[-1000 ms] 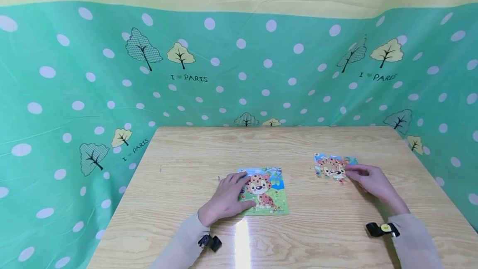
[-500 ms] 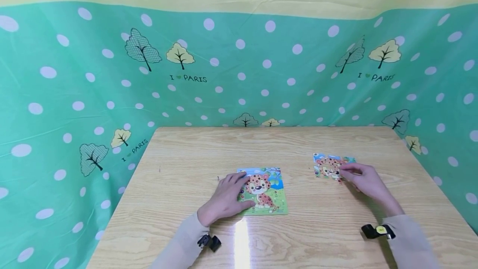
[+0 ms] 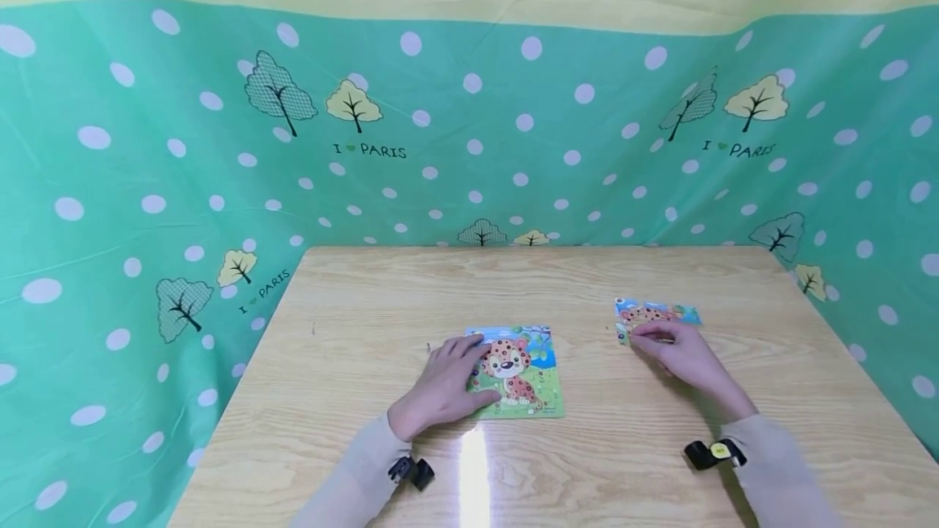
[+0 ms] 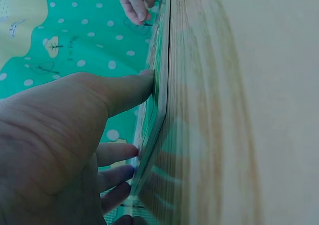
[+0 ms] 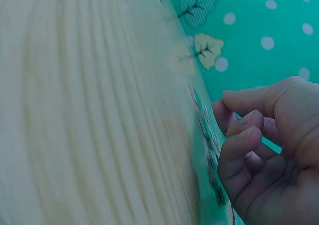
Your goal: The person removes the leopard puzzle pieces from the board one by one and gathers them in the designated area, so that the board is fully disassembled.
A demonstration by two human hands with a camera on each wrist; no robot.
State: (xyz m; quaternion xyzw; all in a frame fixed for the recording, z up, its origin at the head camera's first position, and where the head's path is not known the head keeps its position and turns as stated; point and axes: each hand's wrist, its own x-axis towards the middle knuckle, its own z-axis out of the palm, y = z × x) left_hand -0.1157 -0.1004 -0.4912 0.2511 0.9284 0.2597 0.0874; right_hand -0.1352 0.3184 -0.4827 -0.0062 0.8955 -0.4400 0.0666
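Observation:
A square puzzle board [image 3: 548, 389] with a spotted leopard on green and blue lies near the table's middle. My left hand [image 3: 443, 389] rests on its left side, fingers spread along the edge; in the left wrist view, the thumb of the left hand [image 4: 70, 120] touches the board's rim. To the right lies a patch of joined puzzle pieces [image 3: 641, 314] showing a leopard's head. Over the patch's lower part is my right hand [image 3: 682, 353]. In the right wrist view, the right hand [image 5: 279, 150] has curled fingers with thumb and forefinger together; whether a piece is between them is hidden.
Both things lie on a light wooden table [image 3: 411, 292]. A green dotted cloth [image 3: 477, 121] hangs behind it and along both sides. A bright light reflection [image 3: 474, 479] crosses the table's front. Each wrist wears a black strap with a camera.
My right hand has slid left along the patch of puzzle pieces, from its right end to its lower left, and now covers most of the face. My left hand stays on the board.

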